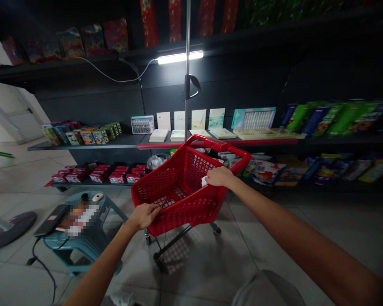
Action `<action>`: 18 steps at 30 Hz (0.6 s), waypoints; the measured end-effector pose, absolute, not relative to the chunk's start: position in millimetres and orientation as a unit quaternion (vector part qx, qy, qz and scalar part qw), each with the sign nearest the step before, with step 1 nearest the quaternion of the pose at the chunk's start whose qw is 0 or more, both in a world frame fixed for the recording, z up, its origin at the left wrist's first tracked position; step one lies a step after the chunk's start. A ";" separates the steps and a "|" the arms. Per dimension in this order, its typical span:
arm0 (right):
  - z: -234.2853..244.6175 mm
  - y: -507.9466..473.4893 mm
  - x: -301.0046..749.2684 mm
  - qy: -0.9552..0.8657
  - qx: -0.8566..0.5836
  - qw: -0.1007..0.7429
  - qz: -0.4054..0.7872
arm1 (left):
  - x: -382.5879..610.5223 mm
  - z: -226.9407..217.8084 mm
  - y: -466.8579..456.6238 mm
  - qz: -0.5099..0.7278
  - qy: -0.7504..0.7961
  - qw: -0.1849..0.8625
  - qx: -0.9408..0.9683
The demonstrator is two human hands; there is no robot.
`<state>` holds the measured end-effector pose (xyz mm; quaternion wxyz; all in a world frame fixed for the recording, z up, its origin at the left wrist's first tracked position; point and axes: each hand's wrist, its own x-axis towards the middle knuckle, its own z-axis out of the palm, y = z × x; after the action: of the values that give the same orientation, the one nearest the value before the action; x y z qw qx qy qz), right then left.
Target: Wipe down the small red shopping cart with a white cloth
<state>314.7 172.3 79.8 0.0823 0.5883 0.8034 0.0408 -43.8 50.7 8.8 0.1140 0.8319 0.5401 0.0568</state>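
Your left hand (144, 215) lay over the near rim of the red shopping cart (191, 214), at its lower front end, its fingers curled over the edge and gripping it; your right hand (219, 176) was closed around a small white cloth (204, 181), pressed against the same rim farther up, toward the handle; how much of the cloth sat inside your fist could not be told. The cart stood on the tiled floor (249, 229) right in front of you, its basket tilted up toward the handle, its handle end close to the shelf (115, 146); whether the two touched was unclear.

Behind the cart a metal pole (188, 42) rose upright, its foot hidden; a lit lamp (175, 58) shone on the dark wall behind it; books (159, 135) lay stacked on the shelf, with small boxes (87, 136) to the left of them and blurred green bags (338, 119) to the right; red boxes (118, 175) sat in rows on the bottom shelf. To the left of the cart, near your left forearm, stood a blue-green stool (110, 208), with a flat black object (49, 221) and some pixelated things on top; a black cable (46, 267) hung beside it to the floor.
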 end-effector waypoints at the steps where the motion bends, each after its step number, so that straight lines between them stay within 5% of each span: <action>1: 80.1 170.8 315.4 0.806 0.584 0.080 0.045 | -37.9 10.2 50.1 0.050 0.537 0.118 0.834; 4: 78.1 166.2 321.5 0.813 0.581 -0.019 0.035 | -26.7 9.2 54.4 0.020 0.554 0.122 0.823; 13: 52.0 139.1 327.6 0.412 0.502 -0.718 -0.250 | -28.5 4.8 75.4 0.022 0.560 0.159 0.813; 18: 55.9 111.7 349.9 0.269 0.514 -0.800 -0.152 | -24.4 4.4 77.3 0.034 0.563 0.155 0.811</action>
<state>349.9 111.7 55.9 -0.8004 0.5138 0.2689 -0.1517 -24.4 77.3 4.4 0.1548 0.8114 0.5626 0.0337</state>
